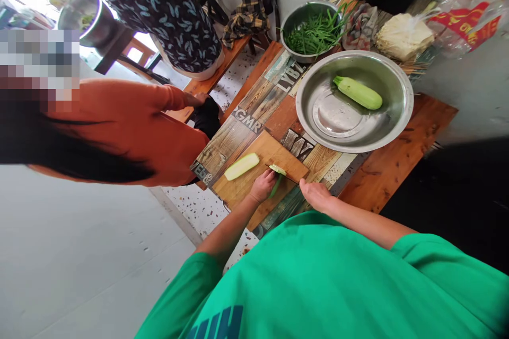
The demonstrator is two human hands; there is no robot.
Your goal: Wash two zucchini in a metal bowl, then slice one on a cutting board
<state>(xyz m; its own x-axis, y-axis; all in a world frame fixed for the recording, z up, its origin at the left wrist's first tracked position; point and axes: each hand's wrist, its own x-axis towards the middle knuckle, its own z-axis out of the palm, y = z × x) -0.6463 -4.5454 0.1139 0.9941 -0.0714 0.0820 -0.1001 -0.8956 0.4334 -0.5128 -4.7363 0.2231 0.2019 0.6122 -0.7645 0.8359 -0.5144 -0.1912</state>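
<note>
My right hand (314,194) is closed around the handle of a knife (293,180), whose thin blade reaches across the wooden cutting board (292,163). My left hand (264,186) is closed on a piece of zucchini (275,186), its fingers close to the blade. Pale cut slices (278,169) lie right at the knife. Farther left on the board rests a zucchini half (242,166), its pale cut face up. My fingers partly cover the piece being held.
Beyond the board stands a wide metal basin (403,116) with a whole zucchini (360,93) in water. Behind it are a bowl of cut greens (314,32), a cloth (360,26) and a bagged pale stack (405,37). A person in orange (119,127) sits left; another person (159,10) is behind.
</note>
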